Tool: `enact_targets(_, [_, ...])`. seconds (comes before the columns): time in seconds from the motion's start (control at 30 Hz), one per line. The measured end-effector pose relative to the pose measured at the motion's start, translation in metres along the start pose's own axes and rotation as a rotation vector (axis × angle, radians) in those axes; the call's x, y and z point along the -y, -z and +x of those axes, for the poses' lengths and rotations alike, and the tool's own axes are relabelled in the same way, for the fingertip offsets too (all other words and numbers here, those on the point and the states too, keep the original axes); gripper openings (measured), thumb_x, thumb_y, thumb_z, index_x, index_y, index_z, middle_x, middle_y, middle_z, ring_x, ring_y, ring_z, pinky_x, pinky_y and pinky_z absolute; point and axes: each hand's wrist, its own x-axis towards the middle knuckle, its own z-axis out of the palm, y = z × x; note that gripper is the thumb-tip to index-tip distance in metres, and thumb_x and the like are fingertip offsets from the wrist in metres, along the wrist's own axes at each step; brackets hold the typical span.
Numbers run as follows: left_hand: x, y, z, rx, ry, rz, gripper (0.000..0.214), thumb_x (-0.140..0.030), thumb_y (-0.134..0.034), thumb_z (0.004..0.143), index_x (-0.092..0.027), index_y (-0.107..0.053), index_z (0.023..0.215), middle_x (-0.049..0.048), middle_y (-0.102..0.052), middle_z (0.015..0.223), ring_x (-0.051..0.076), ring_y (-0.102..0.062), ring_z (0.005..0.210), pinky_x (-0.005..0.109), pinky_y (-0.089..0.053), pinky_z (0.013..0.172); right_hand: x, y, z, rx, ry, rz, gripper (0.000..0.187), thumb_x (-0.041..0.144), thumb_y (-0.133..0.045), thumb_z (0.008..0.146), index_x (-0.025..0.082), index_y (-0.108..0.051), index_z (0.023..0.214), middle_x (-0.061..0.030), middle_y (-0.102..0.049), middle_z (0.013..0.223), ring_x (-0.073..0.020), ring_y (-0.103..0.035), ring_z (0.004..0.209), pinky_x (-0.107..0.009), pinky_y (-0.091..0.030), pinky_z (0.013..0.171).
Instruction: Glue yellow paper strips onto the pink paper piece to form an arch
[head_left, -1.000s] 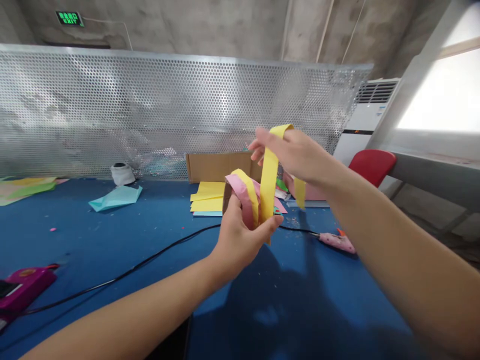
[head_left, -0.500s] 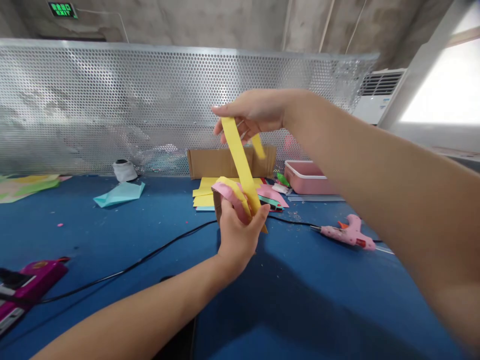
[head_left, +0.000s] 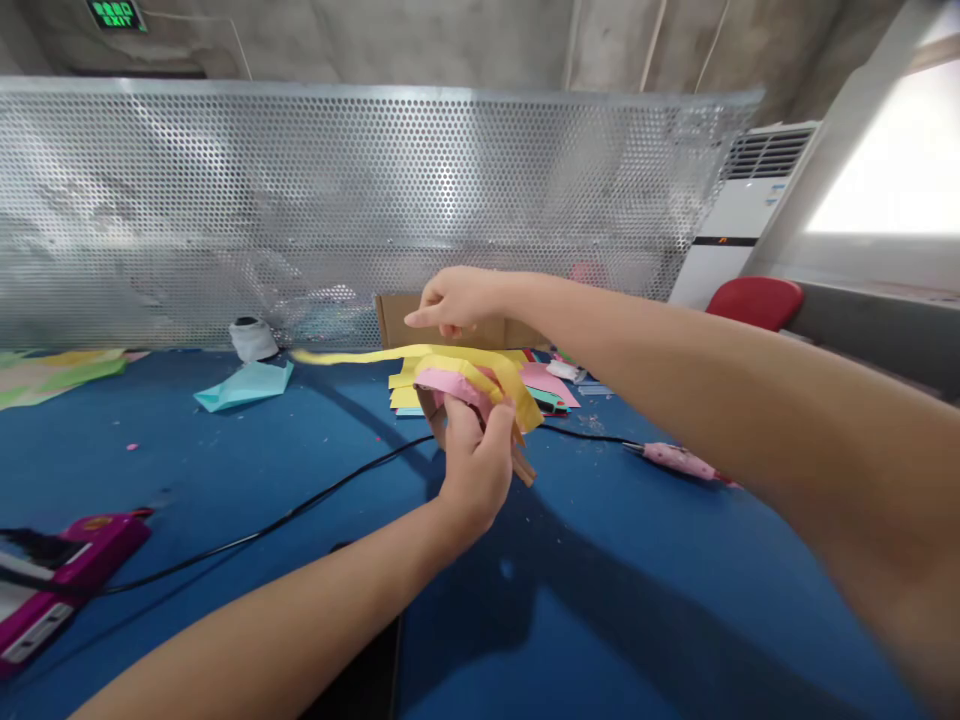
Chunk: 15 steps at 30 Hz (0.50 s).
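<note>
Taking the cardboard band as the middle of the clock, with 12 straight ahead, the left hand (head_left: 478,465) reaches in from 7 o'clock and grips the cardboard band (head_left: 430,405) between thumb and fingers. The band is held above the blue table (head_left: 637,590), curved, with pink paper (head_left: 450,383) on it; a bare cardboard end juts out at 4 o'clock.

A long yellow strip (head_left: 360,357) lies across the top of the band. Its free end stretches out between 9 and 10 o'clock, and its other part slopes down on the 3 o'clock side, beside the left fingers.

The right hand (head_left: 456,300) hangs at 12 o'clock, just above the strip, partly open with its fingers bent. I cannot tell whether any fingertip touches the strip.

Yellow sheets (head_left: 403,397) lie behind the band, and a cardboard box (head_left: 394,318) stands beyond them at 12 o'clock. A blue sheet (head_left: 244,388) lies at 9 o'clock. A pink glue gun (head_left: 681,460) lies between 3 and 4 o'clock, partly behind the right forearm. A purple power strip (head_left: 97,550) sits at 8 o'clock, with a black cord (head_left: 300,508) running from it toward the band. A red chair (head_left: 754,302) shows between 2 and 3 o'clock.
</note>
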Motion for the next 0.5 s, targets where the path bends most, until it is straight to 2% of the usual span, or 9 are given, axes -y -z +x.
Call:
enact_targets(0.13, [-0.004, 0.001, 0.006, 0.002, -0.042, -0.035, 0.019, -0.022, -0.058, 0.084, -0.023, -0.048, 0.1, 0.0049, -0.057, 0.109, 0.018, -0.056, 0.108, 0.032, -0.046, 0.097, 0.002, 0.006, -0.034, -0.006, -0.075, 0.053, 0.039, 0.057, -0.057, 0.084, 0.02, -0.067, 0.077, -0.0042, -0.067, 0.078, -0.0126, -0.055, 0.059, -0.028, -0.041, 0.054])
enact_targets(0.23, [-0.011, 0.001, 0.007, 0.059, -0.043, -0.158, 0.025, -0.021, -0.059, 0.086, -0.024, -0.05, 0.11, 0.0047, -0.058, 0.118, 0.018, -0.055, 0.115, 0.034, -0.044, 0.101, 0.002, 0.008, -0.069, -0.096, -0.146, 0.105, 0.042, 0.061, -0.055, 0.084, 0.023, -0.07, 0.085, -0.0026, -0.067, 0.077, -0.0134, -0.056, 0.059, -0.028, -0.04, 0.05])
enact_targets(0.3, [-0.019, -0.001, 0.004, 0.081, 0.018, -0.275, 0.032, -0.019, -0.059, 0.087, -0.026, -0.049, 0.117, 0.0041, -0.058, 0.122, 0.017, -0.057, 0.116, 0.033, -0.047, 0.098, 0.002, 0.008, -0.089, -0.169, -0.173, 0.172, 0.037, 0.056, -0.055, 0.085, 0.023, -0.072, 0.089, -0.0021, -0.069, 0.078, -0.0139, -0.059, 0.062, -0.027, -0.041, 0.051])
enact_targets(0.4, [-0.034, -0.007, -0.005, 0.05, 0.167, -0.453, 0.039, -0.014, -0.059, 0.088, -0.028, -0.047, 0.122, 0.0038, -0.06, 0.124, 0.016, -0.06, 0.114, 0.028, -0.052, 0.092, 0.006, 0.006, -0.111, -0.237, -0.164, 0.221, 0.026, 0.045, -0.061, 0.084, 0.023, -0.072, 0.092, -0.001, -0.071, 0.085, -0.0144, -0.063, 0.074, -0.025, -0.046, 0.06])
enact_targets(0.5, [-0.048, -0.013, -0.016, -0.011, 0.317, -0.57, 0.039, -0.009, -0.057, 0.089, -0.025, -0.049, 0.123, 0.0039, -0.063, 0.119, 0.013, -0.064, 0.106, 0.024, -0.053, 0.09, 0.013, 0.0, -0.12, -0.197, -0.171, 0.21, 0.023, 0.038, -0.064, 0.082, 0.02, -0.071, 0.095, -0.001, -0.072, 0.088, -0.0138, -0.063, 0.078, -0.024, -0.046, 0.063])
